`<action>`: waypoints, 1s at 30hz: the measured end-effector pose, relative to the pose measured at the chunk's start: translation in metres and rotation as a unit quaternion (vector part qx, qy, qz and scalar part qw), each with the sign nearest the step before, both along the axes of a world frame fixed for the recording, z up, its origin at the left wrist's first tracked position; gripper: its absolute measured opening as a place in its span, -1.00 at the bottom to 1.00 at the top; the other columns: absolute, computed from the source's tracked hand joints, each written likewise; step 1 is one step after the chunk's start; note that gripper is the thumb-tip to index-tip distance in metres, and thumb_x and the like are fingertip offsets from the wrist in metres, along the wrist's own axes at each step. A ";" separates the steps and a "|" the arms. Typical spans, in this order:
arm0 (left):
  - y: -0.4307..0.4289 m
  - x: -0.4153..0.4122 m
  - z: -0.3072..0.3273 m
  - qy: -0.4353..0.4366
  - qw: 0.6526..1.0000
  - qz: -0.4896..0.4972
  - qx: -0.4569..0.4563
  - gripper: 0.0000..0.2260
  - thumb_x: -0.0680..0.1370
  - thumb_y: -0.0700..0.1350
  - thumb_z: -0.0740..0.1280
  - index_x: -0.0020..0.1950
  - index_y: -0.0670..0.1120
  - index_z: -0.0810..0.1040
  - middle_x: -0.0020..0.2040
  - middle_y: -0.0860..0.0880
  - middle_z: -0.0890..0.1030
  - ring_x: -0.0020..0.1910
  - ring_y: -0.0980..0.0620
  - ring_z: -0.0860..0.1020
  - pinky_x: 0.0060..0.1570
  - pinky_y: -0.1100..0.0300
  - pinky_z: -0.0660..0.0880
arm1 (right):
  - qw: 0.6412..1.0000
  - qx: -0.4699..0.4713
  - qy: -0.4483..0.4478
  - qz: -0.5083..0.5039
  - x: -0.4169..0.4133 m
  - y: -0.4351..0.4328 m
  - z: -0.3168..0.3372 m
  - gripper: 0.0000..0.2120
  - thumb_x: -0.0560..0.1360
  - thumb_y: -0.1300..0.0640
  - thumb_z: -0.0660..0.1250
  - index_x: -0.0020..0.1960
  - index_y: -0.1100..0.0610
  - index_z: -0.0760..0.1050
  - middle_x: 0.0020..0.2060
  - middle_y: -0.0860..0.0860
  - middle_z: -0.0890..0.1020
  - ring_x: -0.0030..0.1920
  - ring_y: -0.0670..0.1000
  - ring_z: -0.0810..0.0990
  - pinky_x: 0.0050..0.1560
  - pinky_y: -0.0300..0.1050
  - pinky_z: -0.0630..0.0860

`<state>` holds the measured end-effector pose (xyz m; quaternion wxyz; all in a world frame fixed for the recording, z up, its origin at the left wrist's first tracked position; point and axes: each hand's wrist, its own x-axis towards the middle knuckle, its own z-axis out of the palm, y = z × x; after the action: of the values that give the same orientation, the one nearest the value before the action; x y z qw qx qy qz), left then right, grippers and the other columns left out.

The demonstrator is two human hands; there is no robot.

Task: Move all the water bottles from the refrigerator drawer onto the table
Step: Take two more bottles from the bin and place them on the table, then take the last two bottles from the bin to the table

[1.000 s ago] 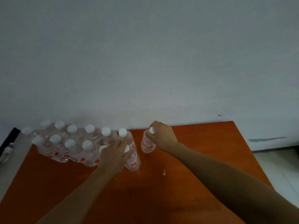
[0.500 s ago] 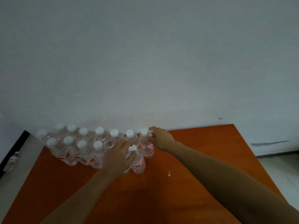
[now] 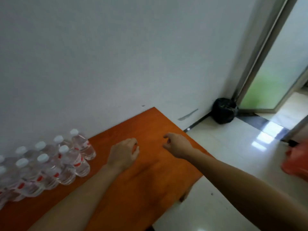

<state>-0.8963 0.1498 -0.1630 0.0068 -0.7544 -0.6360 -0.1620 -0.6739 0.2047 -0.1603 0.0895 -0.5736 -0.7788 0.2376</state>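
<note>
Plain grey-white wall (image 3: pixel 116 55) behind a rectangular orange wooden table (image 3: pixel 150 180). Clear plastic water bottles with white caps and red labels (image 3: pixel 50 164) stand upright in touching rows at the table's left end, beside the wall. Left hand (image 3: pixel 124 154) and right hand (image 3: pixel 178 145) are over the bare tabletop, fingers loosely curled, holding nothing.

a plain indoor room, likely an office or back room; orange desk (image 3: pixel 150 177) against a bare white wall (image 3: pixel 116 55); glossy pale tiled floor (image 3: pixel 225 164); frosted glass door (image 3: pixel 275 72) in a metal frame; black bin bag (image 3: pixel 224 111) in the corner
</note>
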 end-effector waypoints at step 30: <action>0.020 0.686 0.021 0.065 0.810 -0.582 -0.025 -0.82 0.55 0.06 0.19 0.03 0.00 0.47 -0.08 0.01 0.63 -0.12 -0.06 0.57 -0.20 0.13 0.42 | 0.769 0.015 -0.011 -0.638 0.587 -0.262 0.014 -0.64 0.48 -0.09 0.34 0.24 0.00 0.50 0.04 -0.02 0.64 0.05 0.04 0.60 0.04 -0.04 0.53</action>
<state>-0.2108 0.1702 -0.1422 -0.0664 -0.9921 -0.0793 -0.0703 -0.0871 -0.0575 -0.1463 0.2207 -0.9398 -0.2375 0.1079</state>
